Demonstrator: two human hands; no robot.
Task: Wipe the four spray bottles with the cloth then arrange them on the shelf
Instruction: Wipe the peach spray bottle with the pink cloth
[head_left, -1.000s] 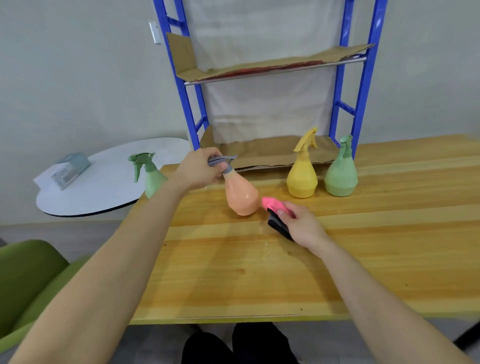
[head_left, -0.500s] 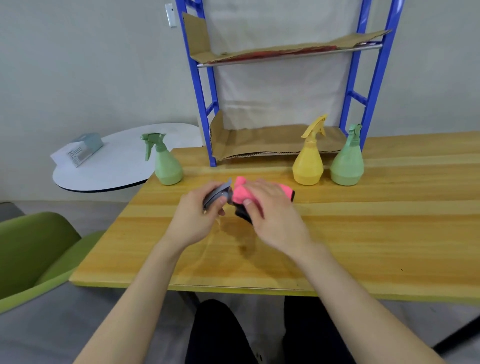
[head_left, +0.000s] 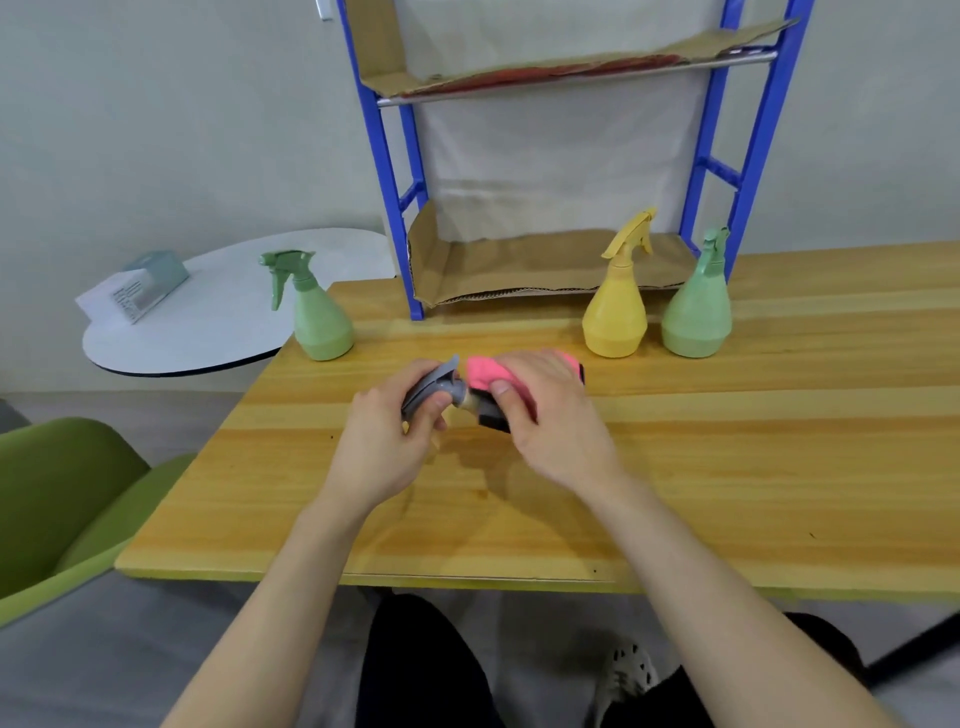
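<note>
Head view: mid-frame over the tabletop (head_left: 727, 467), the spray bottle (head_left: 436, 387) is gripped at its trigger neck by the left hand (head_left: 384, 447), its body clasped through cloth (head_left: 485, 371) by the right hand (head_left: 550, 421); judged light, rigid, slippery.

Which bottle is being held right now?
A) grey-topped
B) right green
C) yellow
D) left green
A: the grey-topped bottle is held by its head, with the cloth wrapped round its body.
</note>
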